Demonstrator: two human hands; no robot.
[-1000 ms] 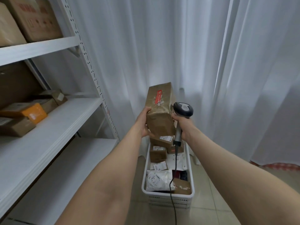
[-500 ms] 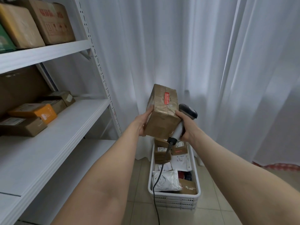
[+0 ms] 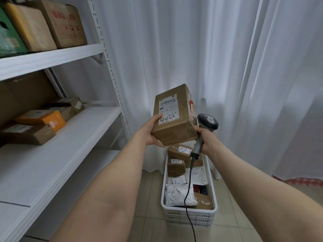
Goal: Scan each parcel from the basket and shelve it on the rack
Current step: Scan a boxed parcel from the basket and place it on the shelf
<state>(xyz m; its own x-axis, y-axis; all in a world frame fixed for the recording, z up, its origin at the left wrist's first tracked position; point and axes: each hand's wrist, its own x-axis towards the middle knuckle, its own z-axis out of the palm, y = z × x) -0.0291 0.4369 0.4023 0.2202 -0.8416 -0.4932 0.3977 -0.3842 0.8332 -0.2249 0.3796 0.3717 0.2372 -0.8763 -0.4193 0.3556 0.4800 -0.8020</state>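
Note:
A brown cardboard parcel (image 3: 174, 130) is held up above the basket, its white label with "4432" facing me. My left hand (image 3: 152, 132) grips its lower left corner, thumb on the label face. My right hand (image 3: 207, 139) grips the grey handle of a corded barcode scanner (image 3: 208, 122), and its fingers touch the parcel's right edge. Below on the floor stands a white plastic basket (image 3: 189, 217) with several parcels and white mailer bags inside. The white rack (image 3: 70, 137) is at the left.
The rack's middle shelf carries brown boxes and an orange box (image 3: 45, 118) at the far left, with bare shelf toward me. The top shelf holds large cartons (image 3: 57, 23). White curtains hang behind. The scanner cable (image 3: 187, 198) trails down over the basket to the tiled floor.
The parcel has been turned so that its labelled face now points at me instead of the red-sticker side. The scanner head has tipped upright beside it.

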